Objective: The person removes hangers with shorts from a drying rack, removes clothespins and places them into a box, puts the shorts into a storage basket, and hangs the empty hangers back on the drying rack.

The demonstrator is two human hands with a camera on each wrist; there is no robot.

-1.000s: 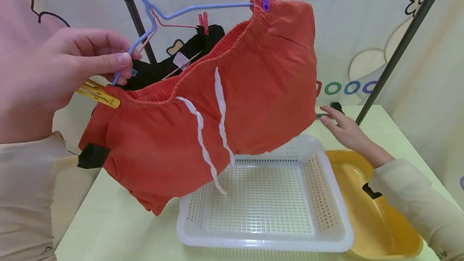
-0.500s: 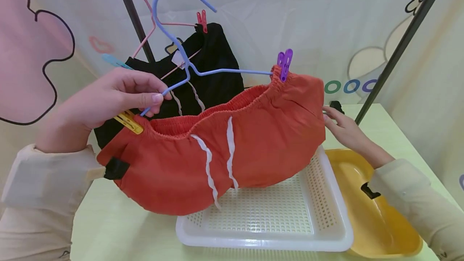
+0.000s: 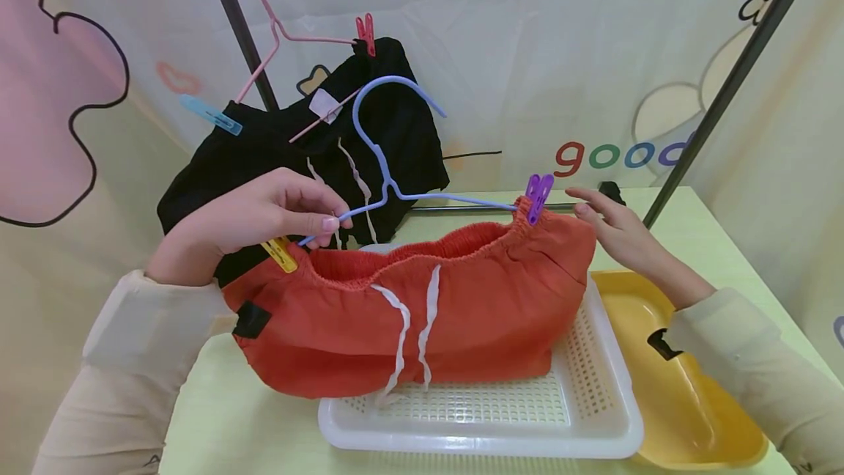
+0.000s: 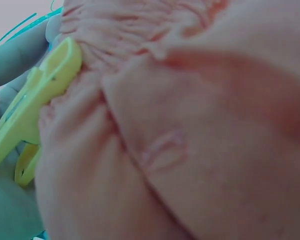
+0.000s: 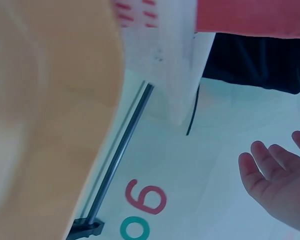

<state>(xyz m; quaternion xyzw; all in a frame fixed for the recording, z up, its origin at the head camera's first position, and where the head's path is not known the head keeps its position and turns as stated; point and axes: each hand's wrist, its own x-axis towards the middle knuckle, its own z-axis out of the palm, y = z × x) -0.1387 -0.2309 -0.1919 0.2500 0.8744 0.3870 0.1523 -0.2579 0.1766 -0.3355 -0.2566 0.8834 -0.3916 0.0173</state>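
Basket (image 3: 481, 447) below red shorts (image 3: 491, 321); yellow basin (image 3: 672, 409) beside.

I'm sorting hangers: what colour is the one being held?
The held hanger is light blue, clearest in the head view.

You are wearing cream on both forearms. Your left sleeve (image 3: 108, 405) is bunching into soft creases and ending in a wide, smooth left cuff (image 3: 158, 325). From that edge a short tan tab (image 3: 224, 325) is projecting, with a chunky, angular black piece (image 3: 253, 319) sitting at its tip. Your right sleeve (image 3: 774, 372) is showing the same cream cloth, and a smaller, hooked black piece (image 3: 661, 344) is jutting from its right cuff (image 3: 699, 325). Low on each sleeve a tiny dark mark (image 3: 153, 459) is showing, too small to make out. Beyond the cuffs, your left hand (image 3: 264, 215) and right hand (image 3: 620, 233) are emerging bare, the left thumb displaying a short, rounded nail.
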